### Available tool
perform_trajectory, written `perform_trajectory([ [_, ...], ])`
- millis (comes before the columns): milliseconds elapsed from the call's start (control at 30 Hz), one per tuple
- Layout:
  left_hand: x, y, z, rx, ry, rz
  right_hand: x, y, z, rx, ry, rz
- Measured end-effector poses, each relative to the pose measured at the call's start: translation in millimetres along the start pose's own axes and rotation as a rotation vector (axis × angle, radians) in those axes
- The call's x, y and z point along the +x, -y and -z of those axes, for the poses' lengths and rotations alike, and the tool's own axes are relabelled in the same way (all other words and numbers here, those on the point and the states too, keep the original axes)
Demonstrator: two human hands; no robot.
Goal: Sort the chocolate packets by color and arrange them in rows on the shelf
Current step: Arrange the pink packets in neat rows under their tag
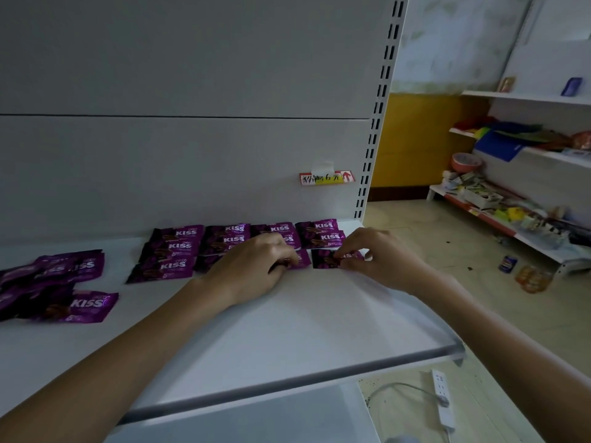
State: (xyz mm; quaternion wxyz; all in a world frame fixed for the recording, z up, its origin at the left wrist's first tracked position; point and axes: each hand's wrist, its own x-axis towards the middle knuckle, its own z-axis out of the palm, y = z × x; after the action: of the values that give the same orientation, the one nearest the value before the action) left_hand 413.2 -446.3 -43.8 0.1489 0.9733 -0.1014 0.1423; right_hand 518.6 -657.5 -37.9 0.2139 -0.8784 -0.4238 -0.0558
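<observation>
Head view: shelf (287,330) holds purple packets (179,247) in rows; right hand (380,260) pinches one.

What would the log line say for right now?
left hand holds middle packet | right hand pinches end packet | loose pile waits left

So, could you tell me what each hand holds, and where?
Right hand pinches a purple packet, right half; left hand grips the neighbouring packet, left end.

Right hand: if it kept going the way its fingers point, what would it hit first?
Its fingers point left and pinch the front purple KISS packet. Going on, the right hand would likely meet the neighbouring packet by the left hand next.
</observation>
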Motion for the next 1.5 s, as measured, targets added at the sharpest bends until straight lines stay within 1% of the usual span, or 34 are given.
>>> perform_trajectory([
  [100, 0, 4, 1, 0.039, -0.001, 0.005, 4, -4, -3, 0.019, -0.023, 0.005],
  [367, 5, 3, 2, 0.155, 0.066, -0.015, 13, -4, -10, 0.017, -0.031, -0.001],
  [600, 5, 5, 1, 0.162, 0.068, -0.03, 14, 4, -8, -0.003, -0.037, 0.012],
  [667, 2, 5, 3, 0.11, 0.039, -0.018, 14, 8, -7, -0.002, -0.05, 0.011],
  [733, -4, 10, 9, 0.061, -0.047, 0.0, 17, 14, -7, 0.032, -0.074, -0.002],
  [867, -32, 35, 30, 0.015, -0.147, 0.065, 30, 41, -12, 0.058, -0.097, 0.019],
  [967, -71, 60, 48, 0.028, -0.201, 0.14, 43, 74, -23, 0.135, -0.114, 0.1],
  [1067, -115, 88, 69, 0.084, -0.206, 0.241, 61, 111, -43, 0.172, -0.053, 0.216],
  [1233, -175, 133, 108, 0.202, -0.277, 0.417, 89, 182, -78, 0.206, 0.016, 0.343],
  [1300, -194, 147, 118, 0.231, -0.26, 0.497, 99, 209, -92, 0.229, 0.05, 0.385],
  [1367, -211, 156, 123, 0.235, -0.208, 0.565, 105, 234, -103, 0.235, 0.089, 0.411],
  [1500, -232, 163, 121, 0.167, -0.141, 0.602, 105, 267, -122, 0.162, 0.202, 0.437],
])
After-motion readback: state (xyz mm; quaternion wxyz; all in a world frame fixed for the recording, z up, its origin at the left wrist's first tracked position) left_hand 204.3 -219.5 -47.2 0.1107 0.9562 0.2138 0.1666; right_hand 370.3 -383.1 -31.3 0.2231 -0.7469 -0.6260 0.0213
